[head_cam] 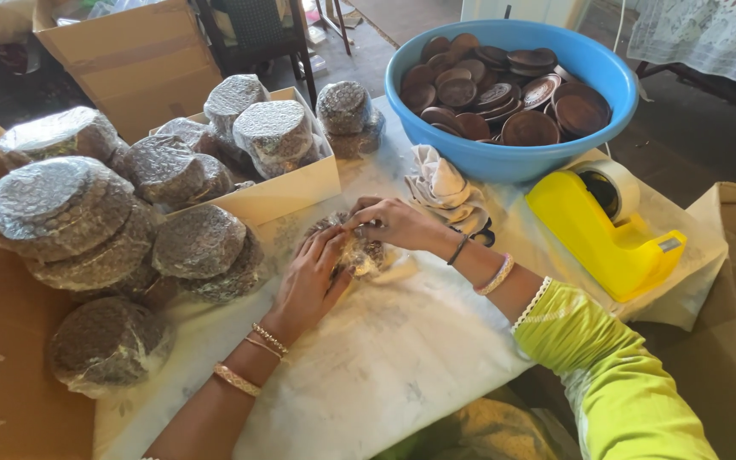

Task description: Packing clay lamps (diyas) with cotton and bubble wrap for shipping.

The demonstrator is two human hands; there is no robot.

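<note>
Sitting mid-table (368, 375), the bubble-wrapped bundle (353, 249) is clasped from both sides: left hand (310, 279) cupped on its near-left, right hand (393, 223) pinching its far edge. Right of it sits a yellow tape dispenser (594, 234), farther off a blue basin (513, 162) of brown dishes. Wrapped stacks (87, 221) pile up left.

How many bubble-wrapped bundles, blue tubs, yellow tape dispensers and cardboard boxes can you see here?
Bubble-wrapped bundles, finished ones off to the side, roughly, since they overlap: 11
Bundle being wrapped between the left hand and right hand: 1
Blue tub of brown dishes: 1
Yellow tape dispenser: 1
Cardboard boxes in full view: 2
Total: about 16
</note>
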